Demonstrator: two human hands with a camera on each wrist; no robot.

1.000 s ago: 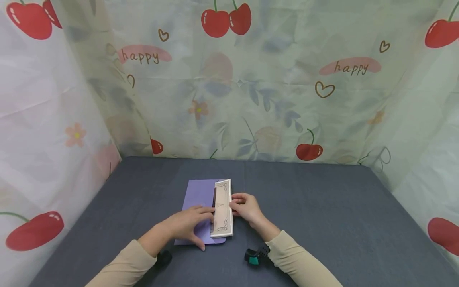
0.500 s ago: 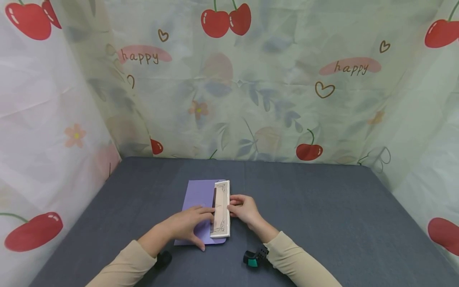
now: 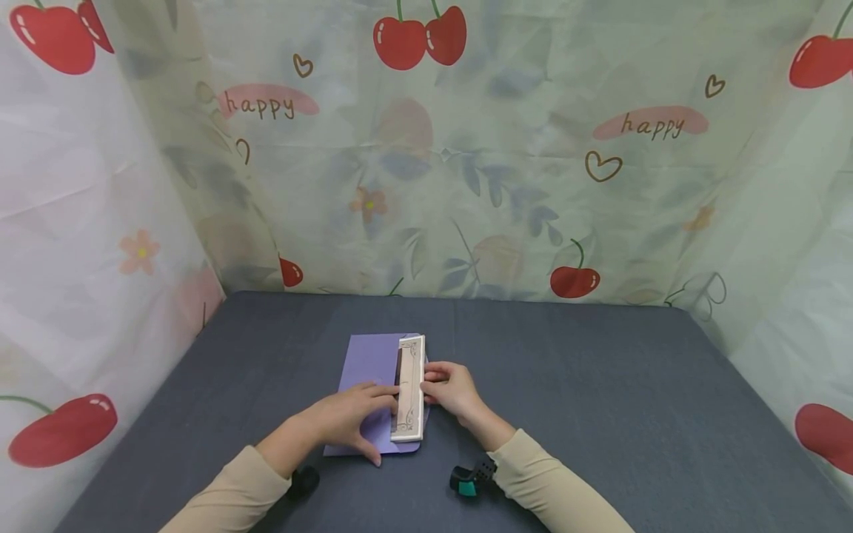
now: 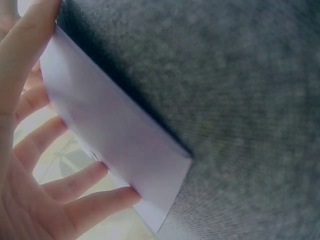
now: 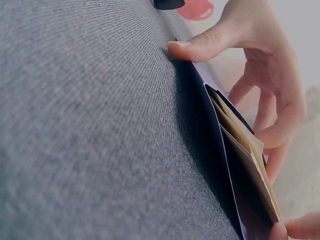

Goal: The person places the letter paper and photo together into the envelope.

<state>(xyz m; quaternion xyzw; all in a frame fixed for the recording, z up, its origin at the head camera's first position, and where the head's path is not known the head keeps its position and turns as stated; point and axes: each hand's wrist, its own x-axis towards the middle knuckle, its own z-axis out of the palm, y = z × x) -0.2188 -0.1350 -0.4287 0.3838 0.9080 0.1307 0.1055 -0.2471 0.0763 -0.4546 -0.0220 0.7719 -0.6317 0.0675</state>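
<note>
A purple envelope [image 3: 373,357] lies on the table, its opening on the right side. Partway inside it sits a cream card [image 3: 411,392] with an ornate printed border. My left hand [image 3: 346,416] rests on the envelope, fingers spread across it by the opening and thumb near its front edge. My right hand [image 3: 455,390] pinches the card's outer edge between thumb and fingers. From the right wrist, the open envelope mouth shows cream paper layers [image 5: 257,175] between its purple walls; only fingertips of the right hand [image 5: 302,227] show there.
A dark grey cloth [image 3: 566,400] covers the table. Patterned curtains [image 3: 440,185] enclose the back and both sides. Black wrist devices, one with a green part [image 3: 466,487], are by each forearm.
The right hand has moved slightly left, and the card has slid a little further into the envelope. My left hand has stayed in place.
</note>
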